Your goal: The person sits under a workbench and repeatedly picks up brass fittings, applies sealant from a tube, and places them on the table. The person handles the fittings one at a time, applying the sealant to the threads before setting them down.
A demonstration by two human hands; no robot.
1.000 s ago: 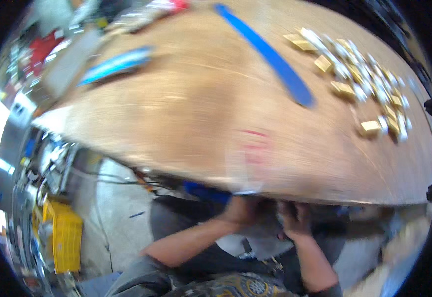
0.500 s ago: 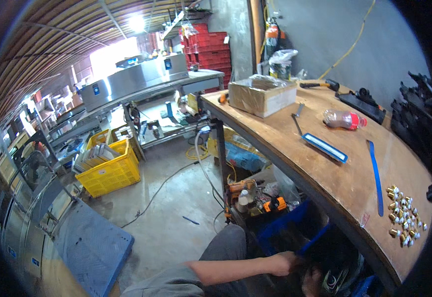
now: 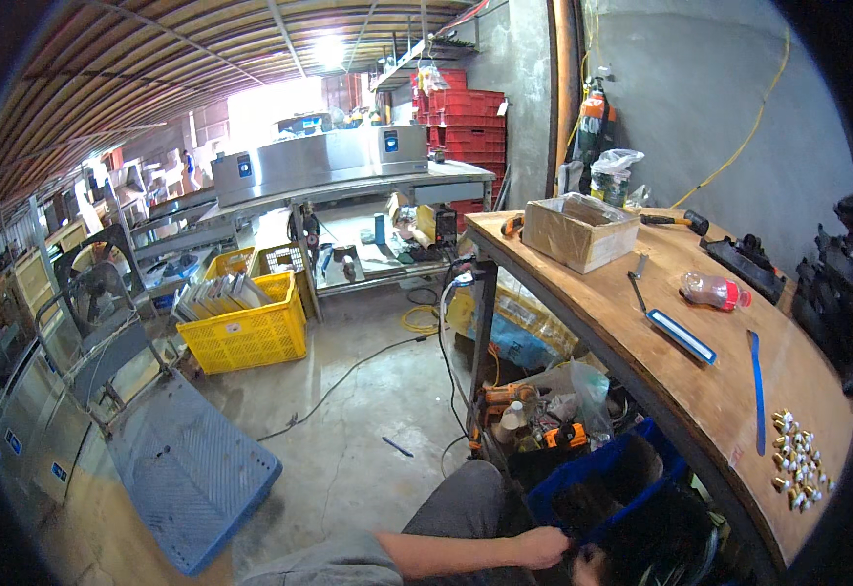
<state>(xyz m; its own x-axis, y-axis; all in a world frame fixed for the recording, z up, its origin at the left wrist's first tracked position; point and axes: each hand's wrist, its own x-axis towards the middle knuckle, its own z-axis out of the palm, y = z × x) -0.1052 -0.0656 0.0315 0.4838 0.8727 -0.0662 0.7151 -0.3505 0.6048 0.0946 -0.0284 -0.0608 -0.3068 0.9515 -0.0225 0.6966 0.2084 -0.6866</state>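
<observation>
Low at the bottom, beside the table's underside, my left hand [image 3: 542, 548] is closed; what its fingers hold, if anything, is hidden. My right hand [image 3: 590, 564] is close by on its right, dark and partly out of sight, so its fingers cannot be read. Just beyond both hands is a blue bin [image 3: 597, 513] with dark contents that I cannot make out. Shadowy black material [image 3: 666, 547] lies to the right of the hands, under the table edge.
The wooden table [image 3: 676, 400] bears small brass-and-white fittings [image 3: 800, 464], a blue strip [image 3: 758, 391], a blue-framed lamp-like bar [image 3: 681, 335], a plastic bottle [image 3: 715, 291] and a box [image 3: 580, 234]. Orange power tools [image 3: 565, 436] sit beneath. Left are a blue platform trolley [image 3: 187, 479] and yellow crate [image 3: 251, 332].
The whole view has swung left, so the surroundings sit farther right in the picture. My hands have come nearer each other, with less of the right one showing.
</observation>
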